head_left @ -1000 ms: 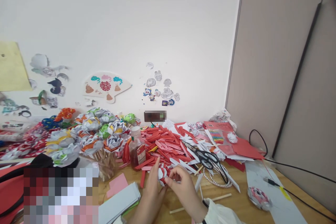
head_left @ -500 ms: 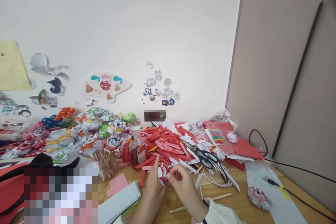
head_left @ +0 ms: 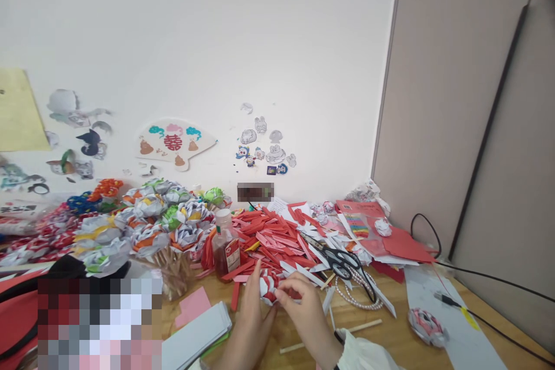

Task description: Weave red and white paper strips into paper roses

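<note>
A small red and white folded-paper flower [head_left: 269,287] sits between my hands above the wooden table. My left hand [head_left: 252,309] supports it from the left, its fingers upright along the side and its thumb below. With thumb and forefinger pinched, my right hand [head_left: 301,303] grips the flower's right edge. Just behind it spreads a heap of red folded paper strips [head_left: 277,237]. A glass bottle [head_left: 226,251] of dark liquid with a white cap stands to the left of the heap. Black-handled scissors [head_left: 340,260] lie to the right, over white strips.
Paper flowers on sticks [head_left: 169,214] crowd the left side. A stack of white paper [head_left: 202,335] lies near my left forearm. A bead string [head_left: 347,298], wooden sticks [head_left: 366,325], a pink-and-white paper flower [head_left: 427,326] and a black cable [head_left: 485,326] are on the right.
The right hand's pinching fingers have shifted very slightly at the flower's edge. The left hand keeps its hold, and the objects on the table stay where they were.
</note>
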### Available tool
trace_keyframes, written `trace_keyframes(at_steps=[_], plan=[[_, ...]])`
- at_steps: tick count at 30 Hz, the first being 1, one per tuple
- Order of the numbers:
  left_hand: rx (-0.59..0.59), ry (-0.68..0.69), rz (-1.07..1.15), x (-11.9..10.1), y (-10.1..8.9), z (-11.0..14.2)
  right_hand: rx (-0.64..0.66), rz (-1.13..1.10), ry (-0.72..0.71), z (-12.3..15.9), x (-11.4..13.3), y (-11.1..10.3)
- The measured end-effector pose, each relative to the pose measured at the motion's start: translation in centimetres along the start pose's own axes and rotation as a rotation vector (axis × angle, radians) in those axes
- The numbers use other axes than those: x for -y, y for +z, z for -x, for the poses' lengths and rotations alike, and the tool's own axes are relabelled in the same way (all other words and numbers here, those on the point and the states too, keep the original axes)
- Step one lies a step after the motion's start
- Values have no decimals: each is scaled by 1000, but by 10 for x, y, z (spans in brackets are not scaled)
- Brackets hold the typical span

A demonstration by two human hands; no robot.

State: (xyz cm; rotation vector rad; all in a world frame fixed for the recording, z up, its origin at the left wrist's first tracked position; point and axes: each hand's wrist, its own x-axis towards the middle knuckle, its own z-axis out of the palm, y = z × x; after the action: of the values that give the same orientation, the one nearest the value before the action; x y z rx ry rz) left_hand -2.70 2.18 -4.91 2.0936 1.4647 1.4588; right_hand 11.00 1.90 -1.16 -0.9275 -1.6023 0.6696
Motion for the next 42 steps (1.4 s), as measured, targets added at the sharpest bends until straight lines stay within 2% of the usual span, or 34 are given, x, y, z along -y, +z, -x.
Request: trace_keyframes(at_steps=[7,22,36,42], plan=[[7,24,-15,2,1,2,-10,-73,5,2,-2,2],[15,-13,-9,0,1,2,-29,-28,7,2,-5,5],[-45,27,14,8,7,3,-10,-78,26,1,-8,5],[-8,-26,52,1,3,3,13,-57,68,0,-11,6]])
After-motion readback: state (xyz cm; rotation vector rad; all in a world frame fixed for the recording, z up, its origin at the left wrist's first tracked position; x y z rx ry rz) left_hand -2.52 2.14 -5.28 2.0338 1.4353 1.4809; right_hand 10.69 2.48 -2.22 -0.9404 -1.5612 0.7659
